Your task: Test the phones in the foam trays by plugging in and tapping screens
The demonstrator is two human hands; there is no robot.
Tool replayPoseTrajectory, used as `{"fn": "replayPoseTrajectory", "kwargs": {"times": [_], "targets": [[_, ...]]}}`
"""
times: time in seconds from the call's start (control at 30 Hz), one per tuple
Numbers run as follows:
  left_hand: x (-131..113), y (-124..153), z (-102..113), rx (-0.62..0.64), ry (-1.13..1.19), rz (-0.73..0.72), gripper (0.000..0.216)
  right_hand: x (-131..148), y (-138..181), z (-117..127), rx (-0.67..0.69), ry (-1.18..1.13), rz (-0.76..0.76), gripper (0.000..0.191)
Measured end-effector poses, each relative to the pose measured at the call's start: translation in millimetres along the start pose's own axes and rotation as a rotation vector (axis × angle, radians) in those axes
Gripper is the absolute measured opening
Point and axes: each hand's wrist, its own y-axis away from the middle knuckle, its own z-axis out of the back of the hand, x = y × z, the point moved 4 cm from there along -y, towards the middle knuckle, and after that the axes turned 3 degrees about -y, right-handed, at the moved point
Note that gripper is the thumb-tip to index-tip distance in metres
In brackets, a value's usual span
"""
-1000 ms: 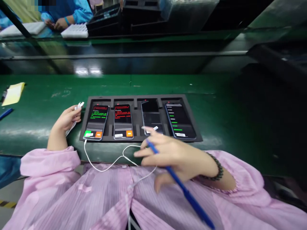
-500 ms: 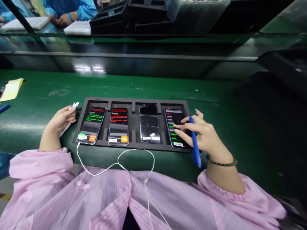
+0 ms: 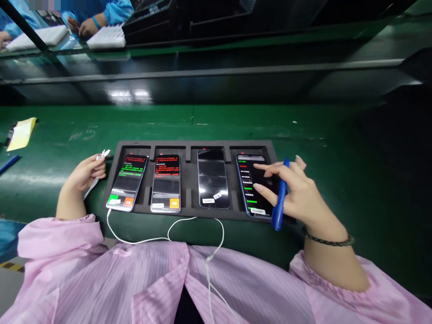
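Note:
A black foam tray [image 3: 189,180] holds several smartphones in a row. My right hand [image 3: 297,189] has a blue pen [image 3: 280,198] between its fingers, while its fingertips hover over or touch the rightmost phone [image 3: 248,180], whose lit screen lists white, green and red lines. Beside the tray's left end, my left hand [image 3: 83,175] pinches a white cable [image 3: 103,155] with its plug sticking up. A white earphone cord [image 3: 135,243] runs from the leftmost phone [image 3: 126,180]. The second phone [image 3: 166,180] shows red text; the third phone [image 3: 213,177] has a dark screen with small labels.
On the green bench [image 3: 162,121], a yellow paper [image 3: 22,134] and another blue pen [image 3: 9,164] lie at the far left. Beyond the dark rail [image 3: 202,72], a co-worker's hands [image 3: 88,27] are near white trays [image 3: 106,37]. Black bins [image 3: 151,20] stand at the back.
The right fingertips have shifted up the rightmost phone, and its displayed list has moved or changed. The left hand still holds the cable. The camera view has moved slightly.

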Motion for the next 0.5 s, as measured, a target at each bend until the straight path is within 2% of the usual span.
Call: {"fn": "replayPoseTrajectory", "kwargs": {"times": [0.13, 0.33, 0.5], "targets": [[2, -2, 3, 0.028, -0.031, -0.003, 0.031, -1, 1, 3, -0.001, 0.009, 0.004, 0.026], [3, -3, 6, 0.036, -0.052, 0.013, 0.034, 1, -2, 20, -0.103, -0.004, -0.04, 0.023], [6, -2, 6, 0.043, -0.059, 0.007, 0.036, -21, 4, 21, -0.154, 0.035, -0.117, 0.025]]}}
